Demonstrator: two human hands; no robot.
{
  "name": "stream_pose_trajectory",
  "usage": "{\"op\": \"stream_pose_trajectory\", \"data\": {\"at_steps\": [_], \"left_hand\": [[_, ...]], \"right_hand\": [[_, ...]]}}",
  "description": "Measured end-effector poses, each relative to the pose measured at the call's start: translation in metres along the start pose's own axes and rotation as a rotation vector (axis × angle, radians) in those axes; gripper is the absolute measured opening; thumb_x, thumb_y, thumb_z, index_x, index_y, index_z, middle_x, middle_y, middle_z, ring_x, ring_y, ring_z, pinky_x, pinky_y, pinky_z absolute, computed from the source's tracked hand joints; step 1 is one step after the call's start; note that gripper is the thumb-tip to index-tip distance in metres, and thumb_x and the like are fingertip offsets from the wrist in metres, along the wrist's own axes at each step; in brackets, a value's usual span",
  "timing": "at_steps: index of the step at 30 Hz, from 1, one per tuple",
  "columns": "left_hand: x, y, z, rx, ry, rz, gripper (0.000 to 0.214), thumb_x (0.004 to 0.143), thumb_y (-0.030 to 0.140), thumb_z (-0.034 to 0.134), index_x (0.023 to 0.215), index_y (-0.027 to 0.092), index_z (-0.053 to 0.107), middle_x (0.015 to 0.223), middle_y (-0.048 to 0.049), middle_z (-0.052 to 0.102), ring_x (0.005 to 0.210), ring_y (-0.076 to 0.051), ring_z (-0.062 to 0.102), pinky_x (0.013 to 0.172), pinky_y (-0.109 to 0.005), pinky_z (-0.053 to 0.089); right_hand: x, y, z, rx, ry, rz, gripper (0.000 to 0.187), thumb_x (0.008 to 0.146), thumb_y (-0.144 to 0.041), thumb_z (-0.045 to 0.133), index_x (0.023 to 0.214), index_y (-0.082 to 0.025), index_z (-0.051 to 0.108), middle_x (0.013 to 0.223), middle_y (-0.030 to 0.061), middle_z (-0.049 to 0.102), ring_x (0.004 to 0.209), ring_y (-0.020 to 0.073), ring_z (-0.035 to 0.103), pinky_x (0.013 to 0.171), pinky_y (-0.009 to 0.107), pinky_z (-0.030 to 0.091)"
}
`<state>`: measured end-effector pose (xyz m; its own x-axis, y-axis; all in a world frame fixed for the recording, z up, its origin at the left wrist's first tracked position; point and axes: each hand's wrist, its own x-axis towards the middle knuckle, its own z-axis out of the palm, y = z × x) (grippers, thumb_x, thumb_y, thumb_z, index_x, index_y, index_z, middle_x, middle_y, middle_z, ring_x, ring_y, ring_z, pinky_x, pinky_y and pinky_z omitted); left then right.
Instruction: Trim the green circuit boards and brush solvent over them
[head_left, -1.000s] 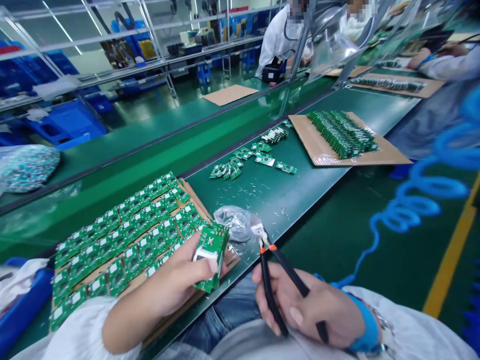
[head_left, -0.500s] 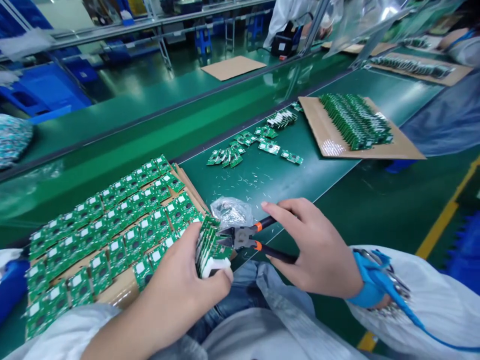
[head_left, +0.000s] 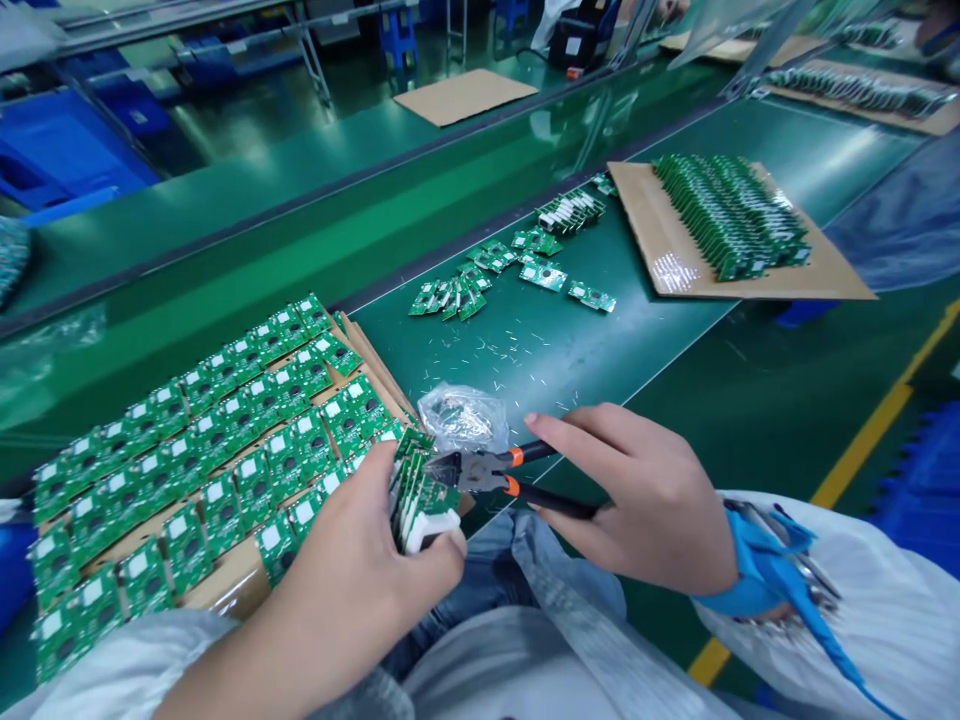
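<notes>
In my left hand [head_left: 367, 560] is a small stack of green circuit boards [head_left: 417, 492], gripped on edge between thumb and fingers, with a white part at the near end. My right hand [head_left: 637, 495] is wrapped round the black and orange handles of a pair of side cutters [head_left: 480, 470]. The cutters' jaws lie against the face of the outermost board and look nearly closed; whether a lead is between them is too small to tell. Just behind the jaws sits a clear plastic bag [head_left: 463, 415] holding clipped metal leads.
Rows of circuit boards [head_left: 225, 430] cover cardboard on the left. Loose boards [head_left: 541, 272] and scattered lead clippings [head_left: 517, 345] lie on the green table. At right, a cardboard sheet [head_left: 694, 278] bears densely packed boards [head_left: 727, 215]. A blue wrist strap [head_left: 750, 565] trails its cord from my right wrist.
The cutters' jaws have gone from parted to nearly closed at the board, and the handles have drawn slightly together. My view has shifted a little; the left hand keeps its hold.
</notes>
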<state>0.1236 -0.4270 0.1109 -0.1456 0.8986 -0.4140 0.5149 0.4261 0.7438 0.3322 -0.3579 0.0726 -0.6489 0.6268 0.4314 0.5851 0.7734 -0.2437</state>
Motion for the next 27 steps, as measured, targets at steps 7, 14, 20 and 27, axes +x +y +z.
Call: {"op": "stream_pose_trajectory", "data": {"at_steps": [7,14,20,27], "left_hand": [[0.014,0.005,-0.004,-0.217,-0.302,-0.216,0.036,0.064,0.036,0.059,0.097,0.022,0.058,0.078,0.0003,0.066,0.076,-0.023,0.06,0.057,-0.028,0.044],[0.02,0.009,-0.01,-0.323,-0.399,-0.456,0.054,0.067,0.046,0.068,0.115,0.023,0.059,0.114,-0.005,0.065,0.104,-0.027,0.057,0.072,-0.028,0.047],[0.015,0.007,-0.009,-0.309,-0.444,-0.225,0.035,0.069,0.033,0.063,0.102,0.023,0.061,0.087,0.0002,0.065,0.083,-0.021,0.057,0.066,-0.026,0.044],[0.003,0.015,-0.006,-0.284,-0.468,-0.079,0.053,0.069,0.019,0.058,0.121,0.023,0.049,0.107,-0.0012,0.065,0.095,-0.022,0.06,0.08,-0.029,0.048]], "right_hand": [[-0.005,0.002,-0.006,0.138,-0.242,0.171,0.037,0.074,-0.032,0.058,0.11,-0.02,0.062,0.078,0.0035,0.064,0.062,0.0156,0.058,0.053,0.027,0.042],[0.004,0.017,-0.024,0.43,-0.629,0.306,0.031,0.075,-0.035,0.06,0.104,-0.025,0.063,0.081,0.0004,0.063,0.066,0.0134,0.056,0.056,0.024,0.043],[-0.011,0.022,-0.02,0.168,-0.35,0.219,0.055,0.074,-0.037,0.059,0.123,-0.013,0.054,0.096,0.0123,0.059,0.077,0.0221,0.058,0.061,0.033,0.048],[-0.01,0.015,-0.018,0.067,-0.153,0.049,0.049,0.076,-0.03,0.057,0.12,-0.009,0.053,0.095,0.0151,0.058,0.08,0.0241,0.056,0.065,0.038,0.048]]}}
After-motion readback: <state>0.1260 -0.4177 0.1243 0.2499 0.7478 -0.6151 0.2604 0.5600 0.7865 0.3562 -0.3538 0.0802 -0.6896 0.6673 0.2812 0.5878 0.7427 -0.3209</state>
